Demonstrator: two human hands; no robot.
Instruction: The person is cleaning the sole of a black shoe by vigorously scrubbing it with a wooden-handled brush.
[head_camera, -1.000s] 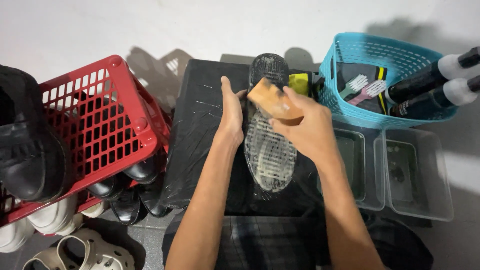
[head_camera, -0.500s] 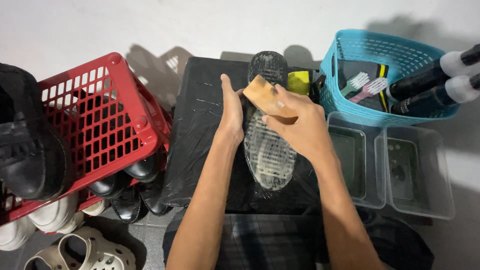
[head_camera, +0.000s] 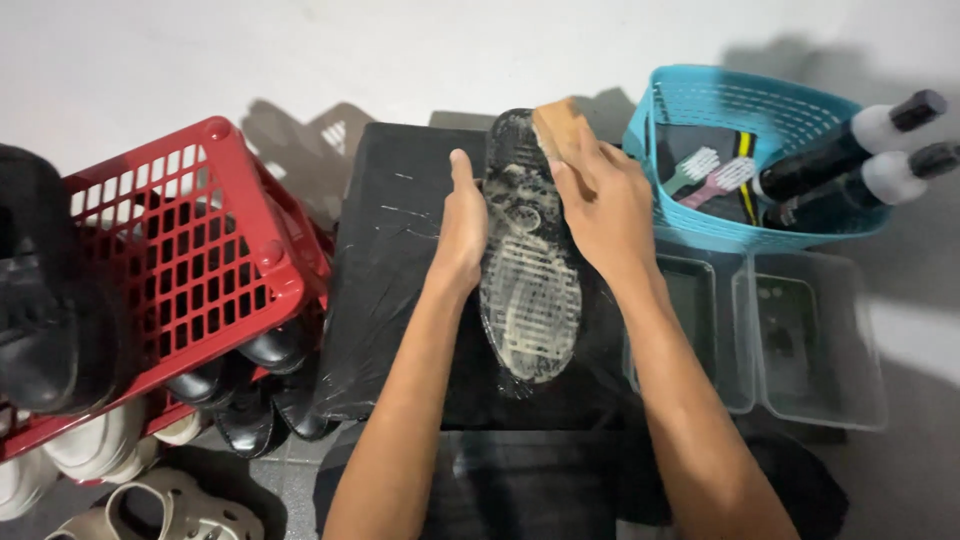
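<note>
since a second ago the right hand (head_camera: 600, 200), gripping the wooden brush (head_camera: 558, 125), slid to the shoe sole's (head_camera: 528, 270) far end; left hand (head_camera: 462, 230) lies flat, steadying it mid-bench, so scrubbing's moved up there.

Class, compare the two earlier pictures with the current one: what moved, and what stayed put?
The right hand has slid the wooden brush up the sole towards the far end of the shoe. The left hand still steadies the shoe's side. Red basket and blue basket are unchanged.
</note>
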